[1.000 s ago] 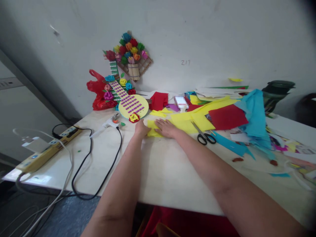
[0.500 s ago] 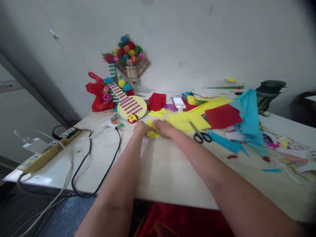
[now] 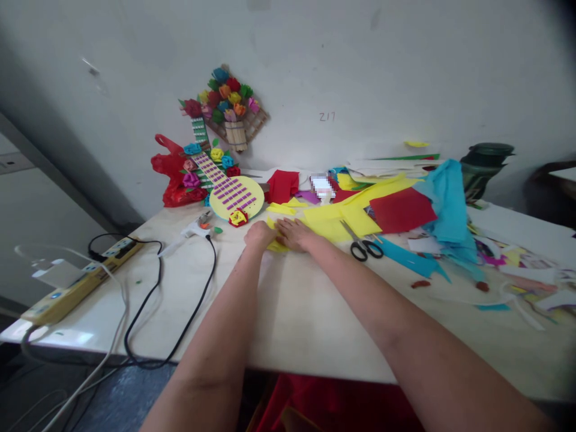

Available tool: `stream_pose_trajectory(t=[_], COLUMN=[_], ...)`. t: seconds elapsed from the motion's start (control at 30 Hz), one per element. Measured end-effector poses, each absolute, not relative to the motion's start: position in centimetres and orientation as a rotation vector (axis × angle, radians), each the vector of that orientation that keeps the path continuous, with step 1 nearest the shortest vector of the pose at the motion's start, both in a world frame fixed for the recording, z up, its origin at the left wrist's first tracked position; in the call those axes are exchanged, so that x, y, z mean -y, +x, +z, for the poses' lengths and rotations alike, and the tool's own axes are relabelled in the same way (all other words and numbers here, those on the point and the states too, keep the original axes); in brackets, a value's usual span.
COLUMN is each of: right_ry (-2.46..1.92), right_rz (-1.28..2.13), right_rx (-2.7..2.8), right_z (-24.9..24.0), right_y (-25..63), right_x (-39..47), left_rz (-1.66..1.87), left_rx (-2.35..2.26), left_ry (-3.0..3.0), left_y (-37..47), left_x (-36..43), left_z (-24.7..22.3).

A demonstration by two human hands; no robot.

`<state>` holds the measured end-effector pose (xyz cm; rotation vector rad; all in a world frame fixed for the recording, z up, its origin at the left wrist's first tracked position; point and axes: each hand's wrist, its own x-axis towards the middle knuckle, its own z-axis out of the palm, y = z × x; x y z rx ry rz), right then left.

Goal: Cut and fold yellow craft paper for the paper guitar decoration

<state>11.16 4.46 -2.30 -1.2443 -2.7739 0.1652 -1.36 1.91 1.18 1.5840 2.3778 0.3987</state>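
Observation:
A small piece of yellow crepe paper [image 3: 276, 246] lies on the table between my hands. At its left edge my left hand [image 3: 258, 235] is closed, with the fingers bent around the paper and partly hidden. My right hand [image 3: 293, 233] rests flat on top of the paper, fingers spread. Just beyond it stretches a larger yellow crepe sheet [image 3: 324, 224]. Black-handled scissors [image 3: 360, 246] lie to the right, their blades over that sheet. A yellow paper guitar [image 3: 238, 197] with purple strips and a red-and-yellow flower stands behind my left hand.
A white glue gun [image 3: 198, 228] with a black cord lies left, near a power strip [image 3: 81, 288]. Red crepe paper [image 3: 400, 211], blue crepe paper [image 3: 450, 198] and paper scraps cover the right side. A dark green container [image 3: 483, 171] stands behind. The table [image 3: 324, 324] has a front edge.
The whole view has shifted slightly. Less of the small yellow paper shows between my hands; my left hand stays closed at its edge and my right hand stays flat on it.

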Motion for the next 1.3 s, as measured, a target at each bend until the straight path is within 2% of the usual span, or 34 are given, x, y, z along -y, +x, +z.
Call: stream_pose_trajectory(t=[0.2,0.8,0.97,1.3], right_ry=[-1.241,-1.22,-1.211,-1.227], right_rz=[0.122,0.169,0.188,0.139], right_rx=[2.788,2.801,2.795,2.797], right_z=[-2.1,-1.9,-1.7,-2.2], right_y=[11.2,11.6,11.6,11.4], right_x=[-4.3,-4.1,-4.0,-4.3], left_rz=[0.275,0.285,0.395,0.859], left_rx=[-2.368,-2.448,-2.417,-2.145], left_ry=[1.69,1.754,1.769,1.822], left_y=[-0.8,-1.9,-2.5,-2.0], left_x=[-1.8,-1.4,-1.3,-1.9], left_z=[1.2,1.0,0.9,-0.3])
